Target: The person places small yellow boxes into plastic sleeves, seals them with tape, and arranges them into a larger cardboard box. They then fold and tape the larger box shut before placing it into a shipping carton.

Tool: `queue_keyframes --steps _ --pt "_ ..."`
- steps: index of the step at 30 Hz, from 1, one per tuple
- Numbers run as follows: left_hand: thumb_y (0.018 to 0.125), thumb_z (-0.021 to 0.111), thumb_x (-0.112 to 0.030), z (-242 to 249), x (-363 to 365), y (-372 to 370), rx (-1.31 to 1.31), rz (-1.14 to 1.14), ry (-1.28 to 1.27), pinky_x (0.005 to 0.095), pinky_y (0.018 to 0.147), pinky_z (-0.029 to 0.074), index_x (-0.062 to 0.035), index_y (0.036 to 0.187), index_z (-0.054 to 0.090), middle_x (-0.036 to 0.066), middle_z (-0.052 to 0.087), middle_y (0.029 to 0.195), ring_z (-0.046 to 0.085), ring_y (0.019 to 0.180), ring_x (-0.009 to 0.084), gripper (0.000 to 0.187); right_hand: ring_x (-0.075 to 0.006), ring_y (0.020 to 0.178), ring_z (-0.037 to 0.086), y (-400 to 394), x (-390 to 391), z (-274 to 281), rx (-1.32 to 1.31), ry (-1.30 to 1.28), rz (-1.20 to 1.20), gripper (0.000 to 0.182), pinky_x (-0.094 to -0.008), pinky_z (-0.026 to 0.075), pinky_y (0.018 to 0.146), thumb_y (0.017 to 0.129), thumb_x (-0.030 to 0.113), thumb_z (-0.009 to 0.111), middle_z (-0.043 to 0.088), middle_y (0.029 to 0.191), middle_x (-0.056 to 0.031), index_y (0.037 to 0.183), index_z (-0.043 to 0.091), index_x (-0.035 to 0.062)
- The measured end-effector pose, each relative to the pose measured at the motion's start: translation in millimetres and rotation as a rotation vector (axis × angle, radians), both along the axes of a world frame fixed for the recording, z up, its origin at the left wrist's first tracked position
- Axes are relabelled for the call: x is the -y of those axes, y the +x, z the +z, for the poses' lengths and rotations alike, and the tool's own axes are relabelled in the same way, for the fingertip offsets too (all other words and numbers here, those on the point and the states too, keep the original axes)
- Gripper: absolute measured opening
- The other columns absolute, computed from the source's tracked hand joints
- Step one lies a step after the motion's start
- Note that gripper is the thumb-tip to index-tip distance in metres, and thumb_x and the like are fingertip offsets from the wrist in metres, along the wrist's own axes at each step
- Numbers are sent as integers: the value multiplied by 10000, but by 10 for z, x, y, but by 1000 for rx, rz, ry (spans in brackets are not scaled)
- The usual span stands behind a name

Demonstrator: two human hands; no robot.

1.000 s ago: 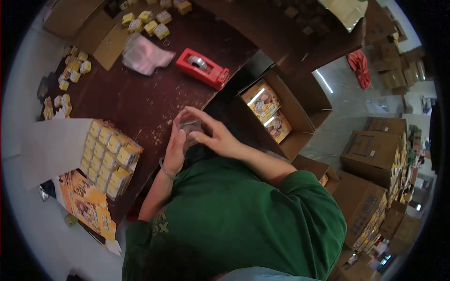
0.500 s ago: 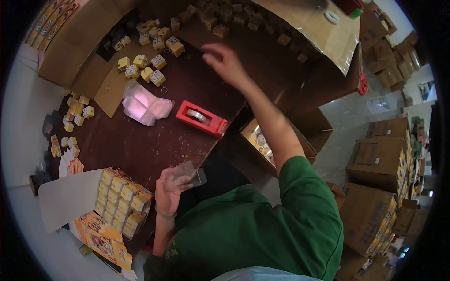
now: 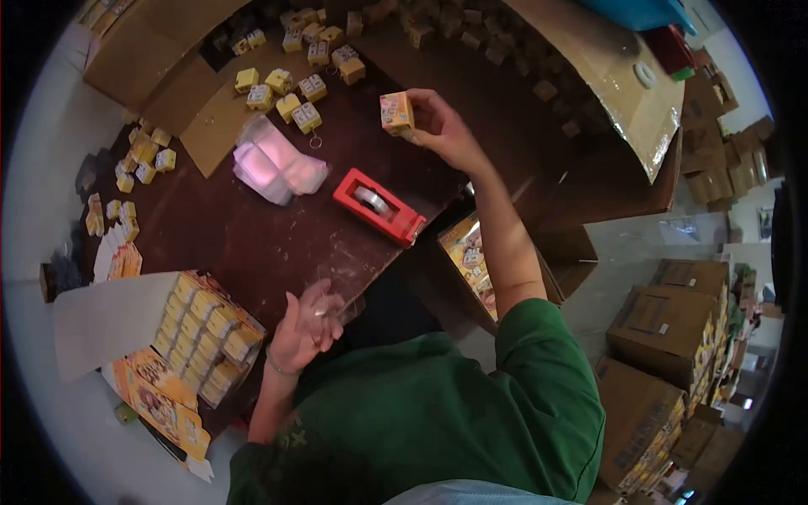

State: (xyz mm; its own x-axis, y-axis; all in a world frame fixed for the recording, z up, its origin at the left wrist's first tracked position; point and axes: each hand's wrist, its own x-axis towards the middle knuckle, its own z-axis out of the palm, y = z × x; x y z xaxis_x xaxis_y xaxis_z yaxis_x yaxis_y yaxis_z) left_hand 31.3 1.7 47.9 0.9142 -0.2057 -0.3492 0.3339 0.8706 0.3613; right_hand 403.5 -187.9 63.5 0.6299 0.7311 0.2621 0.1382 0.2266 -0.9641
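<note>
Showing orange, yellow and pink print on its faces, the small box [image 3: 396, 114] is catching light above the dark red table [image 3: 194, 227], its fine lettering too small to read. The right hand [image 3: 446, 135] is holding it narrowly between thumb and fingers, with the arm stretching forward beyond the red tape dispenser [image 3: 397, 225]. The left hand [image 3: 303, 332] is turning its palm upward near the body, opening wide with fingers spread, and the clear plastic piece [image 3: 338, 301] is resting against those fingers; how firmly, I cannot tell. Between the cardboard and the dispenser, the stack of clear sleeves [image 3: 273, 164] is reflecting a pinkish glare, and yellow-and-white blocks [image 3: 307, 116] are lying just beyond it. An open display box [image 3: 244, 316] is holding rows of similar blocks, left of the left hand.

Half a second earlier, the right hand was hovering with no box showing in it; now it is gripping one. The left hand is spreading wider than before, while keeping the plastic.
</note>
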Motion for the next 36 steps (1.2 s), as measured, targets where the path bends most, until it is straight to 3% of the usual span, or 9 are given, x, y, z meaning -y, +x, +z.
queue_keyframes --steps 4,9,13,17,19,27,30,32,36 --pt "1030 427 -371 150 77 181 35 96 141 439 863 523 -94 1357 428 163 460 1391 578 1073 313 428 -124 1091 569 -839 202 257 -124 84 124 568 -297 476 946 845 -4 711 557 1226 -44 1345 445 34" --pt "1030 423 -318 -19 19 287 243 97 37 410 828 530 -49 1069 556 162 588 1111 614 999 277 302 -145 1114 571 -1476 221 393 -239 82 190 561 -312 473 971 853 38 719 553 1256 -64 1343 446 25" --pt "1041 378 -424 83 105 176 201 -5 211 330 713 539 -13 1287 456 135 635 933 653 814 233 486 -172 1169 553 -1886 129 405 -147 61 168 579 -325 460 998 832 44 733 525 1321 -84 1344 463 26" --pt "988 537 -395 112 208 30 303 19 263 297 705 543 -61 1401 368 117 636 970 660 827 206 557 -344 1270 508 -2199 -28 334 574 -56 145 528 -367 478 981 784 -120 631 470 1384 -165 1251 579 121" --pt "956 621 -283 149 222 -5 252 36 359 280 707 542 -75 1382 391 80 628 1018 653 843 157 527 -347 1270 507 -2398 -77 270 416 -54 161 532 -373 472 988 783 -111 640 450 1406 -171 1258 575 120" --pt "999 560 -334 240 368 -8 99 216 517 301 759 535 -67 1372 422 55 618 1063 641 882 155 479 -238 1238 542 -2507 -44 468 98 -205 114 588 -340 457 1000 829 110 728 509 1373 -138 1376 515 66" --pt "1017 463 -462 273 215 -1 12 408 259 373 776 538 -71 1380 430 70 618 1037 638 897 218 534 -239 1173 578 -2390 106 595 -267 124 -136 703 -376 475 1013 843 71 708 557 1301 -169 1443 343 35" --pt "1016 473 -454 188 81 21 -96 577 229 390 783 532 -82 1372 442 64 606 1003 626 914 222 515 -237 1174 589 -2254 374 570 -478 204 39 721 -390 465 1029 788 185 789 566 1312 -140 1378 423 -10" --pt "1025 464 -438 203 110 24 -25 538 341 391 821 522 -87 1346 465 43 596 983 613 923 187 476 -155 1124 596 -2599 239 549 -223 -52 103 649 -308 492 934 788 36 778 611 1263 -103 1369 490 -4"
